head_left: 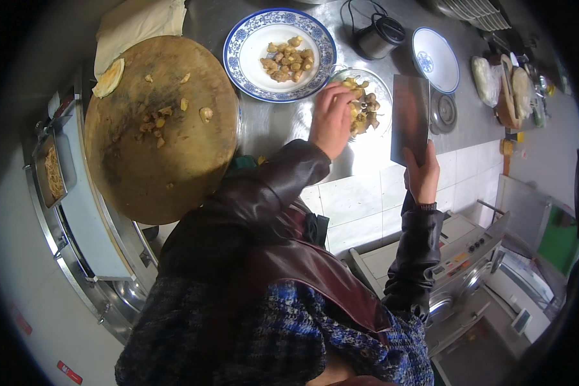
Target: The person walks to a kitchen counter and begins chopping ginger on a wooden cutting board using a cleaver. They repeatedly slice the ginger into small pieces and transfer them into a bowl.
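Observation:
My left hand (332,118) reaches over the left side of a glass plate (385,96), its fingers touching the yellowish-brown pieces (365,113) heaped there, which look like ginger; whether it grips one is hidden. My right hand (423,173) holds a cleaver (410,118) upright beside that plate, its broad dark blade pointing away from me. Left of the glass plate, a blue-and-white patterned plate (241,79) carries a pile of knobbly ginger-like pieces (289,60). A round wooden chopping block (140,183) has small scraps (157,120) scattered on it and a larger pale piece (206,114).
A steel-sided electric kettle (379,38), a white bowl (435,58) and a round lid (444,113) stand at the back right of the steel counter (270,120). A folded cloth (140,24) lies behind the block. Plastic bags (486,82) lie farther right.

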{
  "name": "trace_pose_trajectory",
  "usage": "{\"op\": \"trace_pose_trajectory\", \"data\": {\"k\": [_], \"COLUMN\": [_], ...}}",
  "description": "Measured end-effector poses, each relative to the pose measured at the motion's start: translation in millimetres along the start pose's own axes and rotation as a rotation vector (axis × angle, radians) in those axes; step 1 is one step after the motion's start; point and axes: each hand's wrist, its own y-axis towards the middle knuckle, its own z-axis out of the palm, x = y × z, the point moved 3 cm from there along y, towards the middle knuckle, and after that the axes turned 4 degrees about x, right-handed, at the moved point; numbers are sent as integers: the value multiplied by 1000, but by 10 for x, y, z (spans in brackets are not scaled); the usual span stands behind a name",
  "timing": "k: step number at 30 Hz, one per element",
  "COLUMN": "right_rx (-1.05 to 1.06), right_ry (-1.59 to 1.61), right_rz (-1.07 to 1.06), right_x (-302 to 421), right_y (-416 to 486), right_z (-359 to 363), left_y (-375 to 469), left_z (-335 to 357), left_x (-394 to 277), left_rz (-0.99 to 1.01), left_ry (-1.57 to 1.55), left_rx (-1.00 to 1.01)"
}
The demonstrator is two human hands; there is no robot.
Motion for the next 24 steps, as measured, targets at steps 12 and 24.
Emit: {"op": "trace_pose_trajectory", "data": {"k": [12, 24], "right_rx": [-40, 397], "right_ry": [137, 514], "right_rz": [-59, 166], "right_x": [-176, 231], "right_y": [-246, -554], "right_z": [155, 803], "left_y": [92, -241], "left_z": [184, -2359], "left_x": [51, -43], "left_rz": [76, 3], "left_ry": [568, 576], "left_rx": [414, -125]}}
